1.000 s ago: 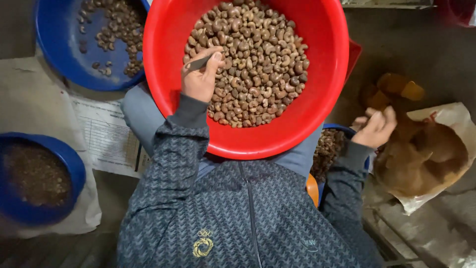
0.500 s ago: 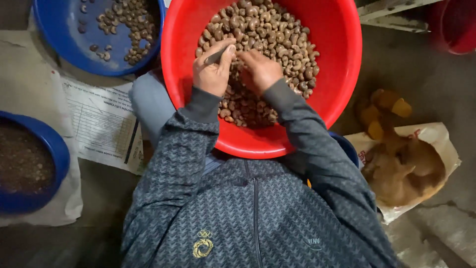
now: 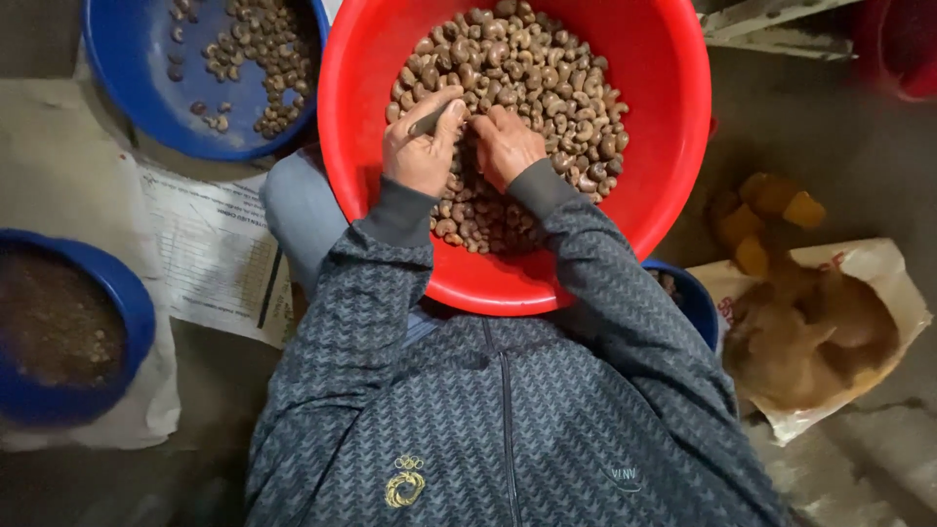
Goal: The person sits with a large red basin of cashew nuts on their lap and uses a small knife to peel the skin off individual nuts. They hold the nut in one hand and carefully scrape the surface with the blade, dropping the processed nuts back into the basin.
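A large red basin (image 3: pixel 664 185) rests on my lap, filled with brown nuts (image 3: pixel 532 73). My left hand (image 3: pixel 420 146) is over the nuts at the basin's left side, shut on a small dark tool (image 3: pixel 429 121) that points toward the right. My right hand (image 3: pixel 505 144) lies beside it on the nuts, fingers curled down into them; whether it holds a nut is hidden. Both sleeves are a dark patterned knit.
A blue basin (image 3: pixel 137 88) with several nuts sits at the upper left. Another blue basin (image 3: pixel 127 312) of dark bits stands at the left on white paper. An open bag (image 3: pixel 869 283) of yellowish pieces lies at the right, with a blue bowl (image 3: pixel 695 298) partly hidden.
My right hand came up from the lower right, beside the bag, into the red basin next to my left hand. The left hand shifted slightly with the tool.
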